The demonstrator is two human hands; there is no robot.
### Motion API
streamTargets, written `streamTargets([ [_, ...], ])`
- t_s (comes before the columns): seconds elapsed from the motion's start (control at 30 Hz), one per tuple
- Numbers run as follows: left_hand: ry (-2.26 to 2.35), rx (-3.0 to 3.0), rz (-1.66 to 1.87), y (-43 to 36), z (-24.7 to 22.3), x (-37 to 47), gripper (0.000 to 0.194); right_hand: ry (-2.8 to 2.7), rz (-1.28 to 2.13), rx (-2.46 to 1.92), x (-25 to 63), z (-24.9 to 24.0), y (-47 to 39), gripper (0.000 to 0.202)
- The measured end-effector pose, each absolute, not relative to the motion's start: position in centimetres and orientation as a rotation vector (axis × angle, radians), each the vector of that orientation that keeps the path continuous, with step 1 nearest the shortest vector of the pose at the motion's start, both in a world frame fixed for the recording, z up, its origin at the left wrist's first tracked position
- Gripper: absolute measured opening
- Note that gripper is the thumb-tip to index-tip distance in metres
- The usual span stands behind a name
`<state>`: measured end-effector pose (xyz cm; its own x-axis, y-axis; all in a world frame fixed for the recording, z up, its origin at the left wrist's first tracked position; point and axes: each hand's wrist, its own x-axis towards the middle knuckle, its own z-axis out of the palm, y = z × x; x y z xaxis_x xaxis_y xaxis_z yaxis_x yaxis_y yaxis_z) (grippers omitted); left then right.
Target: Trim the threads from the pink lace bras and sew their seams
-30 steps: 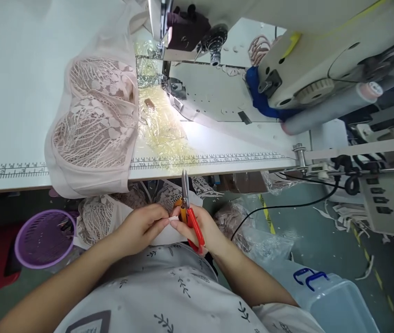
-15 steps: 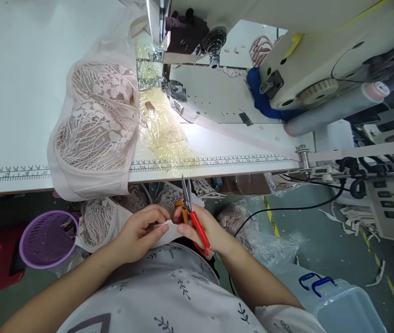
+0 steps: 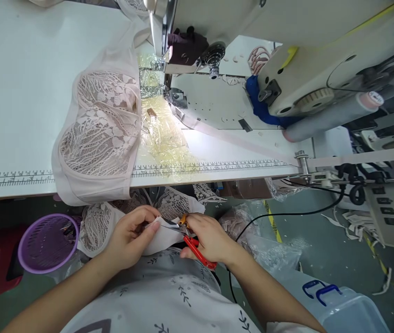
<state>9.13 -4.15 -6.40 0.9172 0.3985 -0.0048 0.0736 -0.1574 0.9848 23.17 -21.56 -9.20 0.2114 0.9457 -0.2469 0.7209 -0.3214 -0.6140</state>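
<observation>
My left hand (image 3: 127, 240) pinches the edge of a pale fabric piece (image 3: 164, 239) just above my lap. In my right hand (image 3: 214, 238) is a pair of scissors (image 3: 200, 253) with a red and an orange handle. Their blades point left and lie at the fabric's upper edge, close to my left fingertips. Whether the blades are apart cannot be made out. A lace bra (image 3: 95, 226) hangs below the table edge behind my hands. Another pale lace bra (image 3: 100, 143) lies on the table and drapes over its front edge.
A sewing machine (image 3: 269, 27) stands over the table (image 3: 20, 101), with pale tape (image 3: 356, 160) running through a metal guide. Printed ruler marks follow the front edge. Lower left is a purple basket (image 3: 30, 247); lower right, a clear plastic box (image 3: 349, 310). A black cable (image 3: 280, 214) hangs nearby.
My right hand has turned the scissors from pointing up to pointing left, bringing the blades onto the fabric. My left hand has shifted slightly left, still pinching it. The view has tilted slightly.
</observation>
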Motion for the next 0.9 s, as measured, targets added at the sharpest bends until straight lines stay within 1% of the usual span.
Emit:
streamTargets([
  [0.2, 0.383, 1.660, 0.351, -4.3, -6.3, 9.4, 0.017, -1.542, 0.837, -2.164, 22.8, -8.9, -21.5, 0.065],
  [0.4, 0.404, 1.627, 0.368, -4.3, -6.3, 9.4, 0.016, -1.487, 0.753, -2.170, 22.4, -9.6, -21.7, 0.061],
  [0.6, 0.430, 1.595, 0.373, -4.3, -6.4, 9.2, 0.017, -1.335, 0.786, -2.044, 22.2, -10.1, -21.8, 0.056],
  [0.7, 0.426, 1.555, 0.353, -4.2, -6.4, 9.2, 0.018, -1.218, 0.821, -1.957, 22.6, -10.1, -21.9, 0.057],
  [0.8, 0.442, 1.493, 0.342, -4.0, -6.5, 9.1, 0.018, -1.112, 0.766, -1.845, 23.1, -9.7, -21.9, 0.062],
  [0.9, 0.451, 1.458, 0.333, -3.9, -6.8, 8.9, 0.019, -1.143, 0.699, -1.826, 23.5, -9.2, -21.8, 0.068],
])
